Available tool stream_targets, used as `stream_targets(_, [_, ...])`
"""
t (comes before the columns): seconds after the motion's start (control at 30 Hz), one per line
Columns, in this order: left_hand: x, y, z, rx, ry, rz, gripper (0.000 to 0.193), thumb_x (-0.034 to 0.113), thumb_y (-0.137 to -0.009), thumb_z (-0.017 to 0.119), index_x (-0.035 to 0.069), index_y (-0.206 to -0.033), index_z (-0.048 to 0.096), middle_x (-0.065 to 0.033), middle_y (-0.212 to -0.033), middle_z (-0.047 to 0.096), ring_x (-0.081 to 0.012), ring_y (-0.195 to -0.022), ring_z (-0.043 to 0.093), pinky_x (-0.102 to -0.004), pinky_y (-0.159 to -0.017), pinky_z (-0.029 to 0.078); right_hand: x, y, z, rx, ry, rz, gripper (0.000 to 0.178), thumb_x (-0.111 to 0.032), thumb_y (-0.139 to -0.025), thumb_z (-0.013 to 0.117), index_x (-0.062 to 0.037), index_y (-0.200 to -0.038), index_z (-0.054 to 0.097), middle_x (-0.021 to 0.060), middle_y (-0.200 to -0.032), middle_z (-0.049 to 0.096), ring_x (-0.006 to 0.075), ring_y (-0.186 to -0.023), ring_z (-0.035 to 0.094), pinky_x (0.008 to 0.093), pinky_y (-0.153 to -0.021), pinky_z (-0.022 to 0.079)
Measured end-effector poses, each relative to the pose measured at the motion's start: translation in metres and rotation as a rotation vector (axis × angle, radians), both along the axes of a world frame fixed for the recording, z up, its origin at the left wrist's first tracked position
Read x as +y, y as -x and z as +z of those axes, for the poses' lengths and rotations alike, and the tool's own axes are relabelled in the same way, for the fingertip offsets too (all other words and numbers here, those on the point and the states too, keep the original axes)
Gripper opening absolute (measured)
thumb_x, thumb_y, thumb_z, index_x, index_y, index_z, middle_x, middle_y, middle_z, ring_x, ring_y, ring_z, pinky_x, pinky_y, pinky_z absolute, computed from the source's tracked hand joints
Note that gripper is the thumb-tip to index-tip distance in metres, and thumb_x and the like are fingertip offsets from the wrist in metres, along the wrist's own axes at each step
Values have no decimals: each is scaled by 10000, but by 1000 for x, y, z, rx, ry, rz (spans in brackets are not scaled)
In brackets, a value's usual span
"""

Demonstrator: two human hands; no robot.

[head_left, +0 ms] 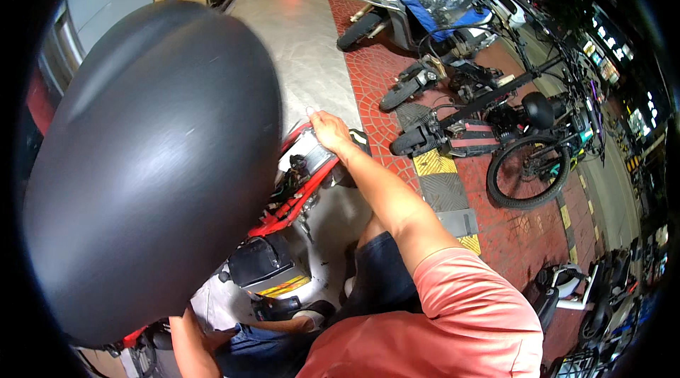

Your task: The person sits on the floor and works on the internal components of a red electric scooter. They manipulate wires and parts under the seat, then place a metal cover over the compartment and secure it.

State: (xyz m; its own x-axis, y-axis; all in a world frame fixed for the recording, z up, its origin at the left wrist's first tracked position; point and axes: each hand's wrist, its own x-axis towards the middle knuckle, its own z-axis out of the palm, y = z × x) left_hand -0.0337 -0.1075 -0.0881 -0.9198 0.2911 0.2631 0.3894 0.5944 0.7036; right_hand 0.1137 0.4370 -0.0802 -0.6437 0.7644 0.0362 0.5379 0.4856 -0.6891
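Probably the big blk dome (156,158) on the L is our main risk: it hides our L hand, fingers' state unknown, so we might bump parts unseen. Next, a blk box (261,259) crowds the red frame (303,197), mid-view; R hand (329,132) at its far end, fingers bent, pinch unclear, might slip.

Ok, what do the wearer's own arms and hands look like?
The right arm has a short, plain salmon-pink sleeve; below it, the arm and right hand are bare and ungloved. The left forearm is bare too; the left hand is hidden.
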Motion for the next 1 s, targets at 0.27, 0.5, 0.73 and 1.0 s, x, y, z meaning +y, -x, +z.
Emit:
stream_targets(0.27, [6, -5, -10, -42, -54, -41, 405, 182, -1001, 570, 45, -1381, 601, -214, -1324, 655, -358, -1214, 623, -405, -1036, 479, 62, -4, -73, 193, 121, -25, 760, -705, -1033, 332, -69, -1149, 732, 245, -1250, 695, 433, -1250, 609, 519, -1062, 454])
stream_targets(0.5, [-18, -8, -14, -60, -57, 11, 396, 177, -1002, 572, 42, -1372, 605, -208, -1311, 658, -349, -1199, 625, -402, -1024, 483, -11, -3, 17, -37, 5, -41, 727, -670, -1040, 350, -58, -1119, 734, 258, -1223, 698, 447, -1231, 612, 524, -1038, 460])
stream_targets(0.73, [-22, -1, -14, -73, -55, 12, 386, 171, -1002, 574, 39, -1363, 608, -203, -1298, 661, -339, -1183, 627, -398, -1012, 486, -7, 2, 8, -24, -30, -52, 668, -606, -1052, 365, -45, -1126, 719, 264, -1233, 689, 451, -1229, 613, 526, -1034, 464])
stream_targets(1.0, [-22, 12, -12, -61, -41, -3, 375, 165, -1002, 577, 35, -1352, 613, -197, -1283, 665, -328, -1166, 629, -395, -999, 491, 7, -2, -13, 77, -113, -47, 571, -540, -1048, 412, -63, -1132, 715, 240, -1221, 699, 447, -1206, 624, 515, -1019, 478])
